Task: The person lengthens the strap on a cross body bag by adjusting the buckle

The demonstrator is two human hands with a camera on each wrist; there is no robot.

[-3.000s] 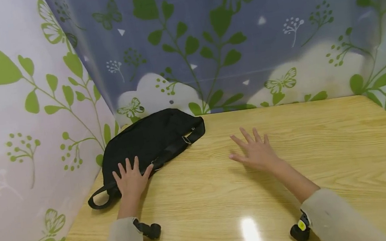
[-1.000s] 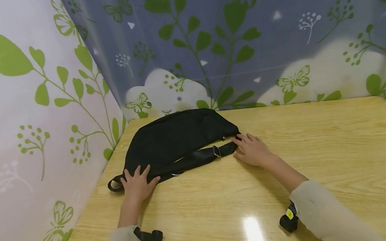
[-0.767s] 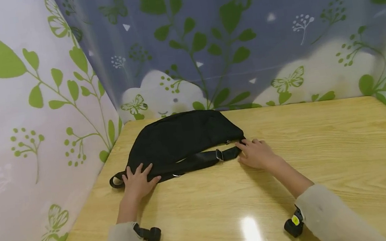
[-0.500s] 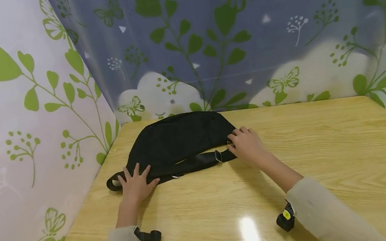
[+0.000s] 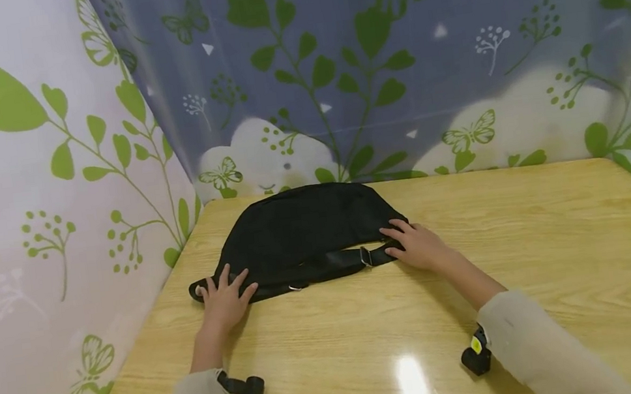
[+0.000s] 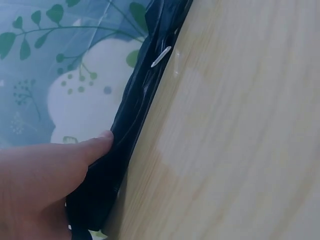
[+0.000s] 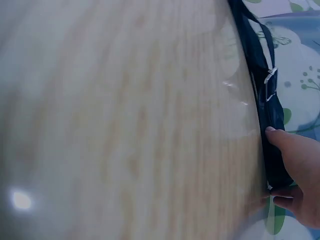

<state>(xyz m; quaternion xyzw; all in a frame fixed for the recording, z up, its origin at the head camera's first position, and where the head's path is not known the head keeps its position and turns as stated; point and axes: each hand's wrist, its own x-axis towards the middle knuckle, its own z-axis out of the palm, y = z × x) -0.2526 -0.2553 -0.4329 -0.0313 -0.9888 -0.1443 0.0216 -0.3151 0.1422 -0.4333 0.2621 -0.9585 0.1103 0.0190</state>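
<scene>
A black waist bag [image 5: 306,221] lies flat near the back of the table, its curved edge away from me. Along its near side runs a black strap [image 5: 330,265] with a metal slide buckle [image 5: 365,256]; the buckle [image 7: 270,85] also shows in the right wrist view. My left hand [image 5: 224,303] rests with spread fingers on the bag's left end, beside a small strap loop [image 5: 195,292]. In the left wrist view its thumb [image 6: 102,145] lies on the near edge. My right hand [image 5: 421,246] touches the right end, fingers over the corner, thumb [image 7: 274,134] on the strap.
The wood-grain table [image 5: 333,339] extends in front of the bag and to its right. A patterned curtain [image 5: 301,80] stands right behind the table, and another patterned sheet [image 5: 57,255] borders its left side. Both wrists wear small black cameras [image 5: 250,389].
Since three seconds ago the bag has swung straighter and shifted right. The right hand has come onto its right end, lifted slightly and settled again; the strap now lies closer to the bag.
</scene>
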